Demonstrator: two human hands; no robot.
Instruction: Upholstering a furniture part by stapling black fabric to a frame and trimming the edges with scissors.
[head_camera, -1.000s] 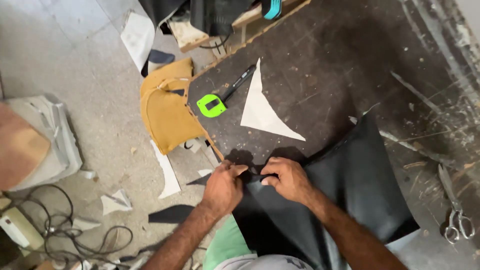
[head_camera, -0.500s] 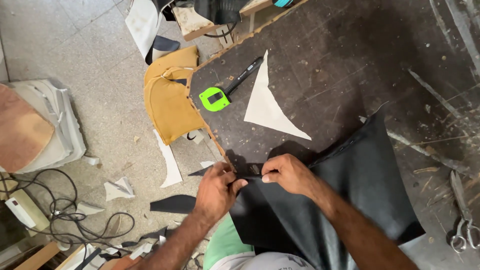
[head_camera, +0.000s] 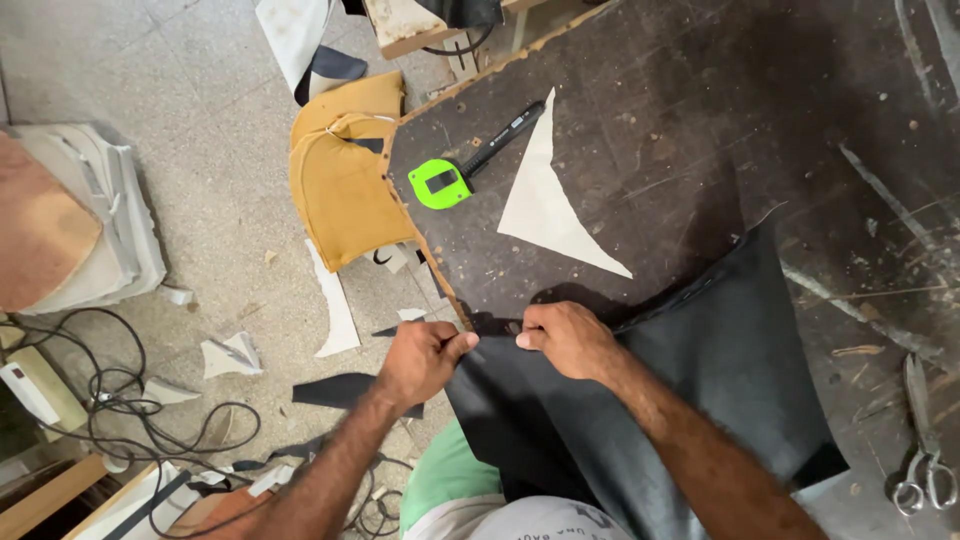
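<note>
The dark, scarred surface (head_camera: 700, 120) carries a big black sheet (head_camera: 700, 400) that hangs over its near edge toward the person, lying much as it did a moment ago while the view has slid a little. Both hands pinch the sheet's top edge at the corner, the left hand (head_camera: 420, 358) and right hand (head_camera: 568, 338) now drawn closer together, fingers closed on the material. Beyond them the white triangular scrap (head_camera: 548, 205), the green tape measure (head_camera: 440, 183) and the black marker (head_camera: 505, 138) stay put.

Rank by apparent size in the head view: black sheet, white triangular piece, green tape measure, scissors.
1. black sheet, held by both hands
2. white triangular piece
3. scissors, partly cut off by the frame edge
4. green tape measure
</note>
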